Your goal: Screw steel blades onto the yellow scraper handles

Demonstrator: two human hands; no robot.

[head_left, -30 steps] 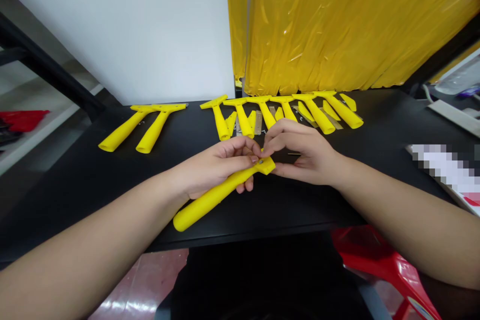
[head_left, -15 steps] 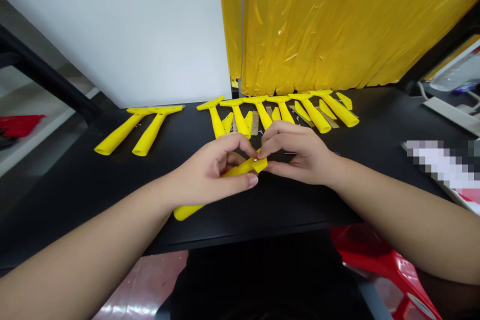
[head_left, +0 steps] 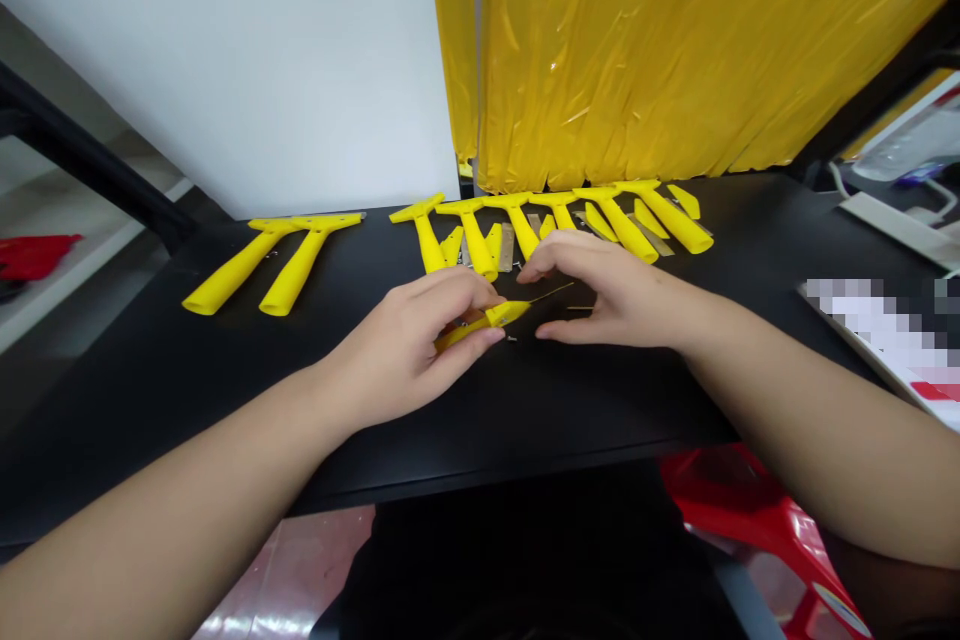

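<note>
My left hand (head_left: 424, 335) is closed round a yellow plastic scraper (head_left: 504, 313), its head turned toward my right hand. A thin blade edge (head_left: 553, 292) sticks out from the far end of the head. My right hand (head_left: 600, 290) is just to the right, thumb and fingers apart with nothing between them. Below the scraper head a small screw (head_left: 512, 339) shows against the black surface. Most of the scraper's handle is hidden by my left hand.
Two yellow scrapers (head_left: 296, 265) lie at the left of the black table (head_left: 480, 410). Behind my hands is a row of several more handles (head_left: 619, 225), with loose yellow pieces, metal blades (head_left: 506, 248) and screws among them. Yellow plastic sheeting (head_left: 637, 50) hangs behind.
My right hand has let go of the scraper head and opened, moving slightly right. My left hand has turned the scraper, so its blade edge now shows and the handle end is hidden.
</note>
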